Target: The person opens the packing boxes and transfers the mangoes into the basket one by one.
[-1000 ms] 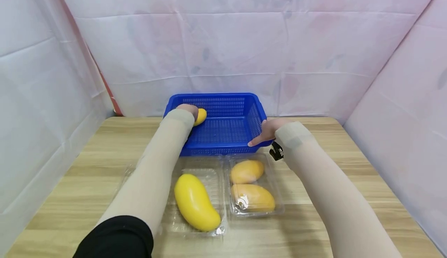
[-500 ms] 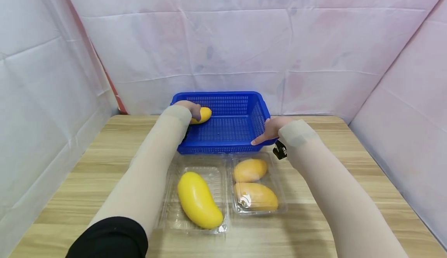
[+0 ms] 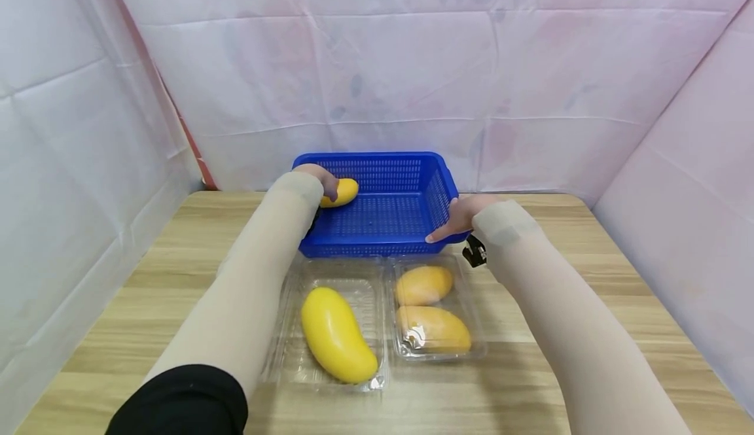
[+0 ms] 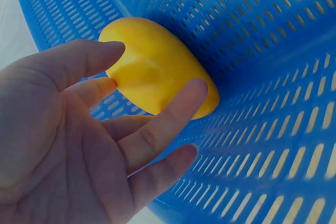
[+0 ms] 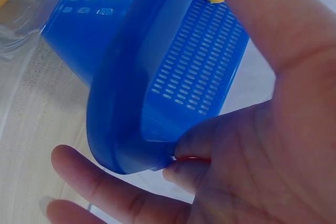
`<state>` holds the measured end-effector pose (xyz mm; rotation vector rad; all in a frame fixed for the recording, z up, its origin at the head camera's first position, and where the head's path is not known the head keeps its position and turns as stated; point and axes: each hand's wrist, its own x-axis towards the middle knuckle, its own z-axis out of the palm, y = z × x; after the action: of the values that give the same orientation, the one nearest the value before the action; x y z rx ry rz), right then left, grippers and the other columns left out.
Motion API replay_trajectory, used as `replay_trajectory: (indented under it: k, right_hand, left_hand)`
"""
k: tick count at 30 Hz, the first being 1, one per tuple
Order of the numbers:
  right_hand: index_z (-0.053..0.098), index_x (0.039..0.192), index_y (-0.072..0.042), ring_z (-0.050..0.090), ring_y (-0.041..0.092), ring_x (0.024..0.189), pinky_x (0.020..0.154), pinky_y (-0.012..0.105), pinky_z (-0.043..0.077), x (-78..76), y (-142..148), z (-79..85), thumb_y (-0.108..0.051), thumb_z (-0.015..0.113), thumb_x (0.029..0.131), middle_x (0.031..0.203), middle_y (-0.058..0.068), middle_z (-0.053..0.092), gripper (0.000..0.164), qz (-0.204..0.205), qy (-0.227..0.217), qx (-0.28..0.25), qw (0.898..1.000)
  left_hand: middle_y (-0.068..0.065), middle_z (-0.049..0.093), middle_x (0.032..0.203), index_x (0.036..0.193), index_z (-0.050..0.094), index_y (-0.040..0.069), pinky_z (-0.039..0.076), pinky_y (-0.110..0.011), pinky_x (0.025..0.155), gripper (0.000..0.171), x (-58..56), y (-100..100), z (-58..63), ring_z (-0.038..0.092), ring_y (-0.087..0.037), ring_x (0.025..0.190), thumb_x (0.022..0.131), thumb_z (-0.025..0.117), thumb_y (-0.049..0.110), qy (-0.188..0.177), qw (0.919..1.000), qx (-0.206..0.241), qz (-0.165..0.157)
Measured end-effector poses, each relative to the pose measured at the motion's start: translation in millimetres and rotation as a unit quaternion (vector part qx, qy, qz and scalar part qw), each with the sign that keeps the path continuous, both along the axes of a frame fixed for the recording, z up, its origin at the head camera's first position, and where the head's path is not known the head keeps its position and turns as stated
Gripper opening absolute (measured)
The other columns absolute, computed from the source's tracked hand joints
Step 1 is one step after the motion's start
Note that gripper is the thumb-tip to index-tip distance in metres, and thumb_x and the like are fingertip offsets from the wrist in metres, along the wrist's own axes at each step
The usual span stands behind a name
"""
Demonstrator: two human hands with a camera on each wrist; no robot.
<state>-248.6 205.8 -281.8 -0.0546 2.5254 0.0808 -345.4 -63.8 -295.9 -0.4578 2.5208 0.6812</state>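
Note:
My left hand (image 3: pixel 320 177) reaches into the left side of a blue slotted basket (image 3: pixel 383 222). Its fingers are spread and loosely bent around a yellow mango (image 4: pixel 157 66), which lies in the corner against the slotted walls. The thumb and one finger overlap the mango in the left wrist view. At the basket's front right corner my right hand (image 3: pixel 459 218) grips the rim (image 5: pixel 113 108), thumb on one side and bent fingers on the other; two more fingers extend past the corner.
Before the basket, an open clear plastic box (image 3: pixel 368 291) holds a large yellow mango (image 3: pixel 338 337). Beside it, another clear box (image 3: pixel 465 320) contains two orange-yellow mangoes (image 3: pixel 432 329). All stand on a wooden table (image 3: pixel 589 265) enclosed by pale cloth walls (image 3: pixel 389 62).
My left hand has loosened and drawn slightly left off the mango in the basket, uncovering more of it. My right hand stays at the basket corner. The whole head view has shifted slightly.

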Motion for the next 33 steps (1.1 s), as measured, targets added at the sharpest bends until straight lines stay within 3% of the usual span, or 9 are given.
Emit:
replay_trajectory:
  k: [5, 10, 13, 15, 20, 24, 26, 30, 33]
  right_hand:
    - [0.014, 0.144, 0.01, 0.023, 0.043, 0.134, 0.103, 0.056, 0.028, -1.0, -1.5, -1.3, -0.074, 0.052, 0.076, 0.15, 0.027, 0.011, 0.115, 0.004, -0.003, 0.001, 1.0]
    - [0.014, 0.145, 0.008, 0.02, 0.043, 0.134, 0.103, 0.056, 0.027, -1.4, -2.4, -1.3, -0.074, 0.051, 0.076, 0.15, 0.026, 0.009, 0.113, 0.012, -0.006, 0.004, 1.0]
    - [0.018, 0.144, 0.008, 0.023, 0.043, 0.133, 0.102, 0.057, 0.028, -2.6, -2.6, -0.7, -0.074, 0.051, 0.076, 0.15, 0.027, 0.012, 0.111, 0.017, -0.003, 0.002, 1.0]
    - [0.023, 0.143, 0.008, 0.025, 0.044, 0.132, 0.101, 0.057, 0.03, -3.8, -2.5, -0.3, -0.074, 0.05, 0.077, 0.149, 0.027, 0.016, 0.109, 0.028, 0.001, 0.006, 1.0]
    - [0.023, 0.143, 0.008, 0.02, 0.045, 0.134, 0.101, 0.059, 0.028, -7.4, -1.8, -0.7, -0.075, 0.048, 0.077, 0.149, 0.028, 0.014, 0.109, 0.051, 0.0, 0.02, 0.999]
    - [0.021, 0.143, 0.01, 0.019, 0.045, 0.134, 0.102, 0.058, 0.027, -10.8, 1.1, -2.1, -0.075, 0.049, 0.076, 0.149, 0.028, 0.013, 0.111, 0.04, -0.001, 0.022, 0.999]
    - [0.023, 0.142, 0.01, 0.021, 0.044, 0.134, 0.102, 0.058, 0.028, -12.1, 3.4, -3.3, -0.076, 0.049, 0.076, 0.148, 0.029, 0.016, 0.112, 0.04, 0.002, 0.028, 0.999]
    - [0.028, 0.14, 0.012, 0.025, 0.044, 0.132, 0.101, 0.057, 0.03, -12.8, 7.8, -5.6, -0.075, 0.049, 0.076, 0.146, 0.031, 0.022, 0.11, 0.046, 0.005, 0.033, 0.998]
    - [0.028, 0.14, 0.013, 0.026, 0.045, 0.131, 0.101, 0.057, 0.031, -12.8, 9.8, -6.9, -0.074, 0.049, 0.077, 0.145, 0.031, 0.022, 0.109, 0.047, 0.005, 0.033, 0.998]
  left_hand:
    - [-0.013, 0.045, 0.132, 0.139, 0.037, 0.005, 0.041, -0.042, 0.096, 0.067, -0.5, -3.3, 1.1, 0.046, -0.027, 0.114, 0.085, 0.067, 0.031, -0.002, 0.9997, -0.018, -0.015]
    - [-0.012, 0.041, 0.137, 0.14, 0.04, 0.009, 0.039, -0.042, 0.098, 0.064, 3.6, -10.5, 9.7, 0.044, -0.026, 0.119, 0.086, 0.065, 0.033, -0.007, 0.9962, -0.049, -0.072]
    - [-0.009, 0.036, 0.144, 0.142, 0.041, 0.017, 0.037, -0.041, 0.101, 0.059, -0.7, -16.5, 10.8, 0.04, -0.025, 0.124, 0.089, 0.06, 0.035, -0.018, 0.9871, -0.074, -0.141]
    - [-0.008, 0.031, 0.148, 0.144, 0.038, 0.019, 0.036, -0.04, 0.101, 0.058, -4.4, -19.7, 11.5, 0.038, -0.025, 0.126, 0.092, 0.056, 0.035, -0.029, 0.9767, -0.085, -0.195]
    - [-0.011, 0.022, 0.152, 0.149, 0.024, 0.014, 0.044, -0.035, 0.092, 0.06, -5.3, -20.8, 18.0, 0.049, -0.024, 0.117, 0.096, 0.048, 0.03, -0.043, 0.9535, -0.079, -0.288]
    - [-0.012, 0.017, 0.153, 0.15, 0.018, 0.012, 0.038, -0.038, 0.1, 0.061, 1.8, -16.5, 26.6, 0.047, -0.028, 0.121, 0.097, 0.046, 0.028, -0.045, 0.9399, -0.066, -0.332]
    - [-0.011, 0.017, 0.153, 0.15, 0.018, 0.011, 0.033, -0.04, 0.104, 0.061, 2.6, -14.0, 28.6, 0.044, -0.03, 0.124, 0.098, 0.045, 0.028, -0.044, 0.9294, -0.074, -0.359]
    - [-0.012, 0.018, 0.153, 0.15, 0.019, 0.01, 0.029, -0.042, 0.106, 0.06, 4.2, -8.8, 31.5, 0.041, -0.03, 0.127, 0.098, 0.044, 0.028, -0.036, 0.9204, -0.087, -0.38]
    - [-0.012, 0.018, 0.153, 0.149, 0.02, 0.009, 0.022, -0.043, 0.109, 0.059, 6.3, -6.1, 32.1, 0.029, -0.03, 0.134, 0.098, 0.043, 0.028, -0.019, 0.9145, -0.099, -0.392]
